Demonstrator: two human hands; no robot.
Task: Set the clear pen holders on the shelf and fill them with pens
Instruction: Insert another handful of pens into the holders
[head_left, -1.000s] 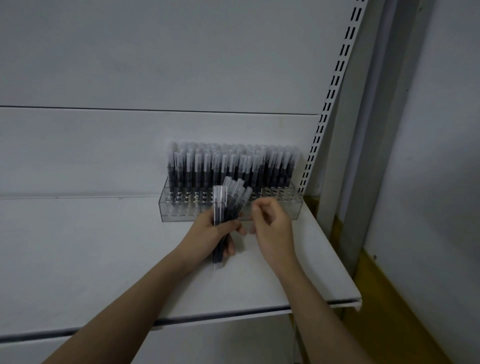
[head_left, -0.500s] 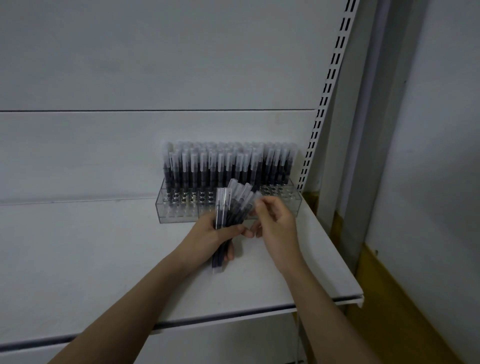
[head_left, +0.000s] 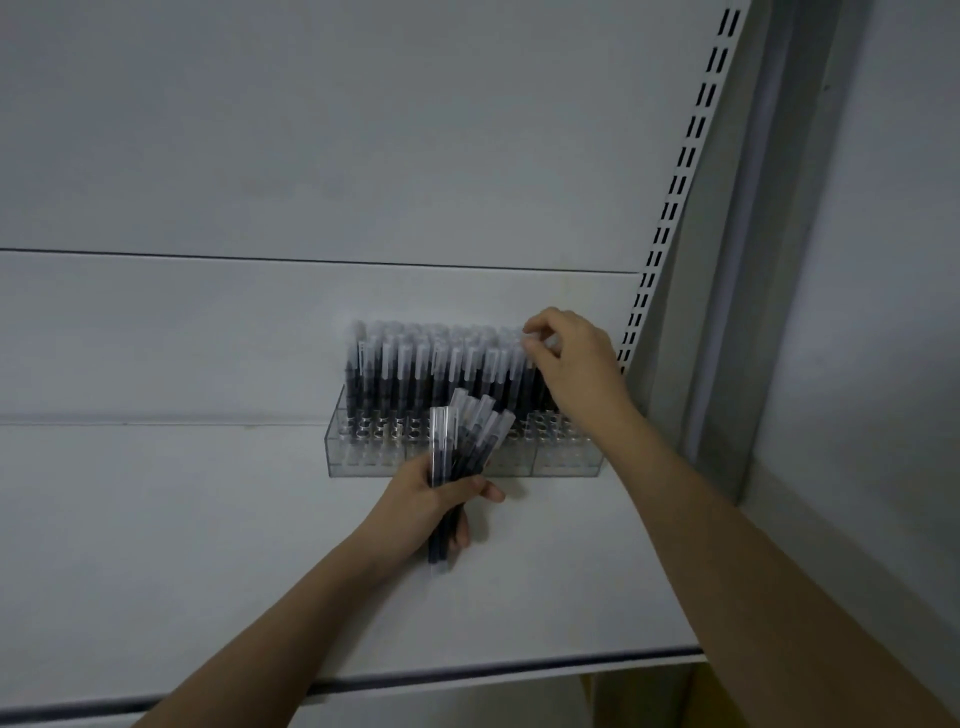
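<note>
A clear pen holder (head_left: 363, 457) stands on the white shelf (head_left: 182, 545) against the back panel. Its rear rows hold several dark pens with clear caps (head_left: 415, 364); its front rows show open holes. My left hand (head_left: 421, 506) grips a fanned bundle of the same pens (head_left: 467, 441) in front of the holder. My right hand (head_left: 566, 358) is raised at the holder's right end, its fingertips pinching the cap of one pen (head_left: 535, 345) among the standing ones.
A slotted white upright (head_left: 670, 208) runs up the right side of the back panel. Right of it are a grey post (head_left: 753, 312) and wall. The shelf's front edge (head_left: 467, 670) is dark, with a brown floor strip below right.
My right hand has left the bundle and risen up and right to the top of the pens at the holder's right end. The left hand keeps hold of the bundle.
</note>
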